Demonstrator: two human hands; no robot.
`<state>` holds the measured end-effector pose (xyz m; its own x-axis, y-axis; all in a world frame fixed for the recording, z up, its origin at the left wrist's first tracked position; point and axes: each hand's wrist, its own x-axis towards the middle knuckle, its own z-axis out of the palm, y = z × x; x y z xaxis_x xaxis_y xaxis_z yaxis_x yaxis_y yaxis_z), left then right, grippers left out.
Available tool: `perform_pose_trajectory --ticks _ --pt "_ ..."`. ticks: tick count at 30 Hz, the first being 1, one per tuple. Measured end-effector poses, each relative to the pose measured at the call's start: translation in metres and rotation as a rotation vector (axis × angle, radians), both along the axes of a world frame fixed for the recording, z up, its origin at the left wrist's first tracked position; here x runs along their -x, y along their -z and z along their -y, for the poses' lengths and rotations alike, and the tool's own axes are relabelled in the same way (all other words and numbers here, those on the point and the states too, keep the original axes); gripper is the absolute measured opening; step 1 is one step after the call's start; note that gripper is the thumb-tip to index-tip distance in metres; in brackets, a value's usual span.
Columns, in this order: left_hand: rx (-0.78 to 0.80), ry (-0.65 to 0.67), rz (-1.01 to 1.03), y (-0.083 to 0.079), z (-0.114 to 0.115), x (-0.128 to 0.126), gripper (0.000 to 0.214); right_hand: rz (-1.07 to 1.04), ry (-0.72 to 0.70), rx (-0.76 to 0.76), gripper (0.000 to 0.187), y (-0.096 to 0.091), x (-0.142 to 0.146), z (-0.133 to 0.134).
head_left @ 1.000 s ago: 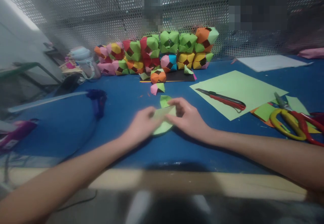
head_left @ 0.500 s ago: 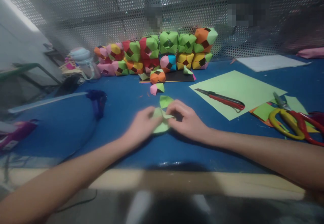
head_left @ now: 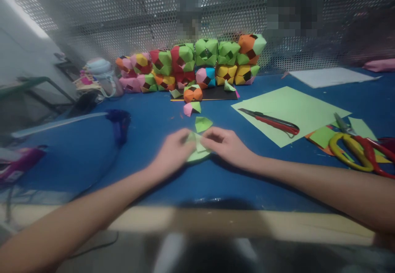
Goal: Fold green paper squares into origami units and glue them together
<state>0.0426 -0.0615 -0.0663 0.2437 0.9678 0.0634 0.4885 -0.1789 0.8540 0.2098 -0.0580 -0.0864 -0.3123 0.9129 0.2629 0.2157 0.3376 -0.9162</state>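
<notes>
My left hand [head_left: 173, 153] and my right hand [head_left: 226, 146] meet over a small piece of light green paper [head_left: 197, 151] lying on the blue table [head_left: 92, 158]. Both hands pinch the paper from either side, fingers curled and pressed on its folds. A folded green paper piece [head_left: 203, 123] lies just beyond my fingers. Farther back a pink and green folded paper unit [head_left: 191, 107] and an orange one [head_left: 193, 93] rest on the table.
A row of many-coloured folded paper cubes [head_left: 191, 63] is stacked against the perforated metal screen. To the right lie a large green sheet [head_left: 305, 108] with a red utility knife [head_left: 271, 121], yellow scissors [head_left: 352, 149] and red scissors [head_left: 375, 153]. A ruler [head_left: 55, 123] and a bottle [head_left: 101, 75] are left.
The paper between my hands has been folded smaller. My right hand's fingers have lowered and moved in toward the left hand, pressing the fold flat.
</notes>
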Motion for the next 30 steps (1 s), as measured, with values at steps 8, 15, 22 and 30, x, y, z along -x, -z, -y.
perform_pose_trajectory --ticks 8,15,22,30 --pt "0.027 0.037 0.043 0.0004 -0.0023 0.0022 0.015 0.025 0.052 -0.038 0.013 0.0 -0.0003 0.0004" --pt "0.098 0.06 0.093 -0.0019 -0.0016 0.0027 0.012 0.032 0.074 -0.059 0.012 -0.0009 -0.0004 0.0014" --pt "0.022 0.041 0.01 0.0001 -0.001 0.0021 0.014 0.065 0.056 -0.091 0.013 0.0006 0.0006 0.0027" --pt "-0.007 0.082 -0.113 -0.0019 0.0036 -0.0019 0.018 0.063 0.042 -0.272 0.008 0.0031 0.0004 0.002"
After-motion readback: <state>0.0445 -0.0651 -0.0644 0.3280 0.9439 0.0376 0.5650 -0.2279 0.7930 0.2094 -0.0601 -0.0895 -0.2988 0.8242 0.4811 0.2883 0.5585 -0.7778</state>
